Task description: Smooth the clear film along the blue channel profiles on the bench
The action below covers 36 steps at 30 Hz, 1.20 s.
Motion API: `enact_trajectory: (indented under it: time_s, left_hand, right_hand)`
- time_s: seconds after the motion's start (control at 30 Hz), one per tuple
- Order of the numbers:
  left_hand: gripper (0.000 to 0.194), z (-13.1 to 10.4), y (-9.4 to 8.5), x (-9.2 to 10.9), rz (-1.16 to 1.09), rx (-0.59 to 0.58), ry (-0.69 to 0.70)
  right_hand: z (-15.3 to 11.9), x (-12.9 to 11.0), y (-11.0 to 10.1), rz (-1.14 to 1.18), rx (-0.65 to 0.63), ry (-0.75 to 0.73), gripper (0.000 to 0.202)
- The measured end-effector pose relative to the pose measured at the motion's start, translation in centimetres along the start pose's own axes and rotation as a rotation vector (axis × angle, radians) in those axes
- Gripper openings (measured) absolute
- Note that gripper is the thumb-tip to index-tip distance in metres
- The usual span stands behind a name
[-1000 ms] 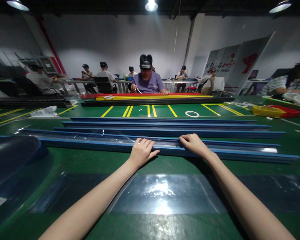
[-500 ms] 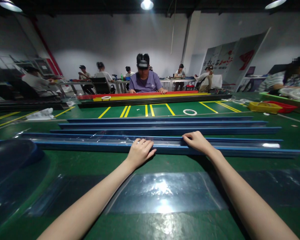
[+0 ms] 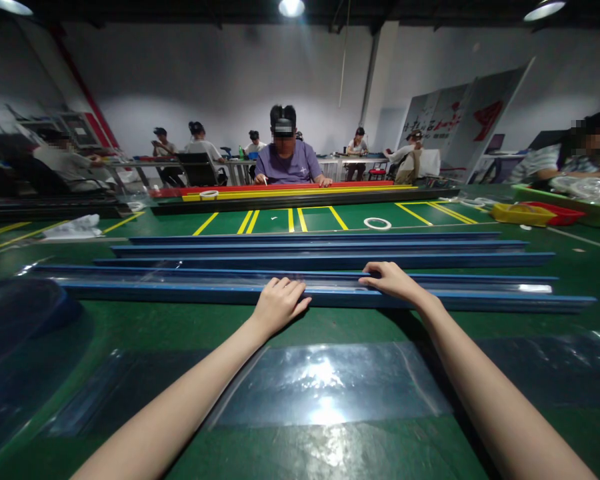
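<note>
1. Head view: glossy green tabletop (image 3: 340, 327), bearing a long blue U-shaped channel (image 3: 335, 299) laid crosswise beneath both hands.
2. Channel: bright blue rims, darker walls, shiny trough, a white patch near its right end.
3. Left hand (image 3: 280, 300): fingers bent over the near rim; cannot tell how firmly.
4. Right hand (image 3: 390, 279): thumb and forefinger narrowly parted above the trough; cannot tell whether they hold anything.
</note>
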<state>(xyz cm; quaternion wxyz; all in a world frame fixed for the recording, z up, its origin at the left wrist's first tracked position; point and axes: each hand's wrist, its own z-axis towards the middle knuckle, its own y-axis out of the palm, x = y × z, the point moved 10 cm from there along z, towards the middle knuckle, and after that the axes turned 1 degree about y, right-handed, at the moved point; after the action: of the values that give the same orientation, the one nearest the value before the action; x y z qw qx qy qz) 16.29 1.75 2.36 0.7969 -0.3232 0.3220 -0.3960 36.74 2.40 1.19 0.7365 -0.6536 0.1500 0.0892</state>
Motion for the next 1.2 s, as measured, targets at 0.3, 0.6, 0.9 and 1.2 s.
enact_trajectory:
  time_s: [0.3,0.6,0.9,1.2]
  left_hand:
    - [0.028,0.16,-0.14,-0.01,-0.003,0.006,-0.009]
    - [0.030,0.24,0.20,-0.27,-0.005,-0.031,-0.037]
    - [0.029,0.32,0.24,-0.46,-0.013,-0.042,-0.048]
    - [0.028,0.40,0.46,-0.65,-0.014,-0.055,-0.055]
  right_hand:
    - [0.43,0.52,0.12,-0.075,0.046,0.079,0.026]
    - [0.56,0.34,0.04,-0.120,0.045,0.091,0.025]
    - [0.52,0.36,0.02,-0.124,0.040,0.117,0.024]
    - [0.49,0.56,0.29,-0.122,0.034,0.126,0.023]
